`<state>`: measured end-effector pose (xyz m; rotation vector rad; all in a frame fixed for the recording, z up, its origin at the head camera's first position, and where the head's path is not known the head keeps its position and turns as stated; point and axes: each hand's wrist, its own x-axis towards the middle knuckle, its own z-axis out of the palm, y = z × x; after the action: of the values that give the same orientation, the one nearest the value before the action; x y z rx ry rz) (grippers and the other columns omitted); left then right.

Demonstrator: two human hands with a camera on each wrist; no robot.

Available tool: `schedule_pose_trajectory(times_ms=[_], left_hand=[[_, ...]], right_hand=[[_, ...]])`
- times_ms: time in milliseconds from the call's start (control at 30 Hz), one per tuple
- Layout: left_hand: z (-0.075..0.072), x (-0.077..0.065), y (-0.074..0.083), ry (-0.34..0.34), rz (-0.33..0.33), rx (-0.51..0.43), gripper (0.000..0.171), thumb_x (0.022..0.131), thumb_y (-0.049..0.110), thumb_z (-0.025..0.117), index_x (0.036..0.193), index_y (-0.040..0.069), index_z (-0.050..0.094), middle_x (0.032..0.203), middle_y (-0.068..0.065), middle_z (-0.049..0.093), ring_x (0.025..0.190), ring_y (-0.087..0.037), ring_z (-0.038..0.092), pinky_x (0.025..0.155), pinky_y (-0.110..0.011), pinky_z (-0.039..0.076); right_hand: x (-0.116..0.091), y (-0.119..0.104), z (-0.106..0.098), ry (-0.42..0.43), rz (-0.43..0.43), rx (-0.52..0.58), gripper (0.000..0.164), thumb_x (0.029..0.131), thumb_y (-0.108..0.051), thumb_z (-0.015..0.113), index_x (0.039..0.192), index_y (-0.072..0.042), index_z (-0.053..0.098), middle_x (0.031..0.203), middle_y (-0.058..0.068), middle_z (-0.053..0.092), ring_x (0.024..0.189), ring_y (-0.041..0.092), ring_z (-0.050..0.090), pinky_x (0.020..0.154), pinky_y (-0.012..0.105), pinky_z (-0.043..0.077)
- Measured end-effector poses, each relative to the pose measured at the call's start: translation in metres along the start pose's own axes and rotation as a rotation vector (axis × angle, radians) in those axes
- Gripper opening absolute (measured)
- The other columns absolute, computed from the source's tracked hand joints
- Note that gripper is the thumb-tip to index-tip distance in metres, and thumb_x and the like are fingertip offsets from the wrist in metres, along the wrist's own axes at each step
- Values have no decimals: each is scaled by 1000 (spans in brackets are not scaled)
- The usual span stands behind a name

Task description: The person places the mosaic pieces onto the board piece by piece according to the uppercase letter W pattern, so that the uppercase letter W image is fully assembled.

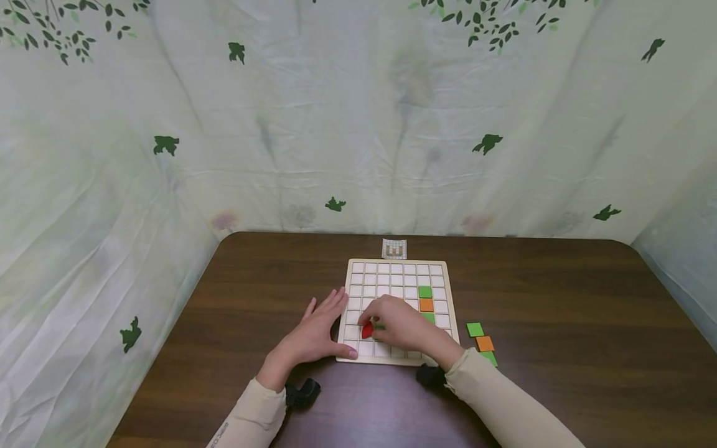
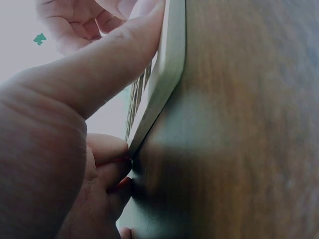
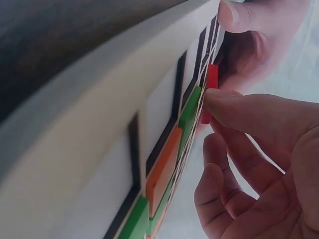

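My right hand (image 1: 400,325) pinches a red square tile (image 3: 213,77) between thumb and fingers, tilted over the lower left part of a white gridded board (image 1: 383,279). Spread along the board's left side, my left hand (image 1: 315,331) touches its edge with nearly straight fingers, while its thumb rests at the front left corner. Green (image 1: 425,292) and orange (image 1: 426,305) tiles sit in a column on the board's right half. More green and orange tiles (image 3: 164,169) show in the right wrist view, partly hidden by my right hand in the head view.
To the right of the board lie a loose green tile (image 1: 474,330), an orange tile (image 1: 485,343) and another green one partly behind my sleeve. A small pattern card (image 1: 394,249) lies behind the board on the dark wooden table (image 1: 280,267). A leaf-printed curtain (image 1: 358,124) hangs behind.
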<state>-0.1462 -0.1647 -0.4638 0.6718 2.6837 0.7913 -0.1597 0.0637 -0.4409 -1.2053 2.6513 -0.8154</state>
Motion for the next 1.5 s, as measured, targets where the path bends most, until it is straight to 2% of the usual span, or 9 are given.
schedule_pose_trajectory(times_ms=[300, 600, 1033, 1133, 1267, 1367, 1500], left_hand=[[0, -1, -1, -2, 0, 5, 114, 75, 52, 85, 159, 2, 24, 167, -11, 15, 154, -28, 9, 120, -60, 0], [2, 1, -4, -3, -1, 4, 115, 75, 54, 84, 159, 3, 24, 167, -10, 15, 155, -27, 8, 120, -59, 0], [2, 2, -2, -6, 4, 3, 115, 76, 53, 84, 159, 3, 24, 167, -10, 14, 154, -27, 8, 120, -59, -1], [1, 1, -2, -7, 6, -2, 115, 76, 52, 84, 159, 2, 23, 167, -11, 15, 154, -28, 8, 120, -59, -1], [0, 1, -1, -5, 6, -5, 115, 76, 51, 85, 159, 2, 23, 167, -11, 15, 154, -28, 8, 120, -59, -1], [0, 1, -1, -4, 7, -1, 115, 76, 51, 85, 159, 2, 23, 167, -11, 15, 154, -28, 8, 120, -59, 0], [1, 1, -2, -7, 6, 4, 115, 76, 52, 84, 159, 3, 23, 167, -11, 14, 154, -27, 8, 120, -59, 0]], right_hand=[[3, -1, 4, -16, 32, -2, 20, 84, 3, 74, 100, -10, 78, 97, -3, 74, 91, 15, 64, 87, 33, 51], [2, -2, 5, -2, 28, 5, 17, 83, 0, 77, 97, -10, 77, 95, -2, 74, 92, 15, 64, 90, 35, 51], [4, -1, 4, 30, 43, 4, 30, 87, 11, 61, 101, -9, 78, 99, -2, 75, 101, 18, 67, 93, 38, 51], [2, -1, 3, 42, 78, 6, 24, 86, 7, 67, 101, -8, 78, 99, -1, 75, 98, 18, 66, 91, 38, 52], [2, -2, 4, 42, 126, 23, 12, 86, -8, 77, 98, -9, 78, 91, -3, 73, 88, 15, 65, 84, 35, 52], [3, -3, 7, 35, 136, 13, 10, 86, -15, 79, 94, -10, 78, 85, -6, 70, 84, 13, 62, 80, 32, 51], [5, -4, 9, 23, 127, -19, 9, 86, -15, 79, 94, -11, 78, 84, -7, 70, 83, 12, 60, 78, 31, 50]])
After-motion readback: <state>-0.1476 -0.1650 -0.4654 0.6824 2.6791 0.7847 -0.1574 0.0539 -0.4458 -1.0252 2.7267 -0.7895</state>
